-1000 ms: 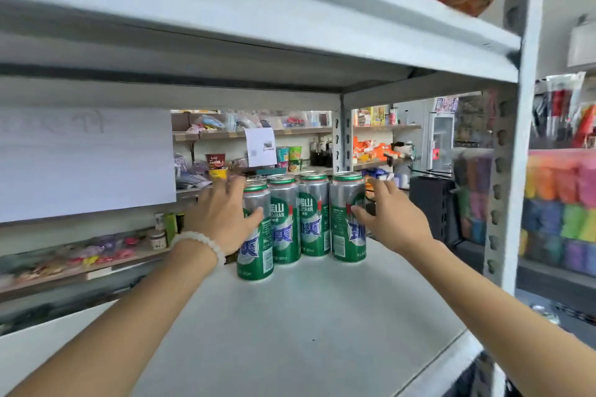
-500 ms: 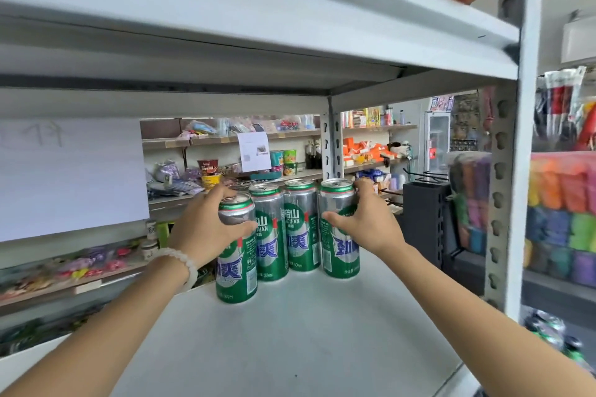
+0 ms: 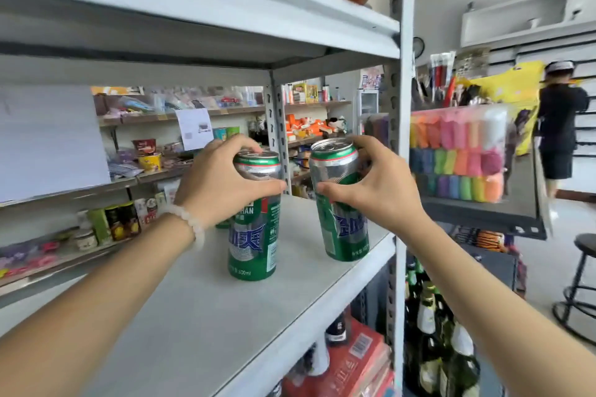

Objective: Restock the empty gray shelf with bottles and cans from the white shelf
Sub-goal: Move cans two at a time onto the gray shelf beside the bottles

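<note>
Two green and silver beer cans are in my hands on the pale shelf board (image 3: 193,316). My left hand (image 3: 216,184) grips the top of the left can (image 3: 254,235), which stands upright on the board. My right hand (image 3: 377,190) grips the upper part of the right can (image 3: 342,229), which tilts to the left near the shelf's right edge. The base of another green can (image 3: 222,225) shows behind my left wrist; the rest of it is hidden.
A perforated shelf post (image 3: 400,138) stands right of the cans. Dark bottles (image 3: 429,332) and red cartons (image 3: 351,361) sit on the level below. A pack of colourful rolls (image 3: 458,151), a person (image 3: 561,126) and a black stool (image 3: 580,284) are at the right.
Both hands have closed round the two outer cans of the row and drawn them toward the front of the shelf. The right can now tilts. The view has swung right.
</note>
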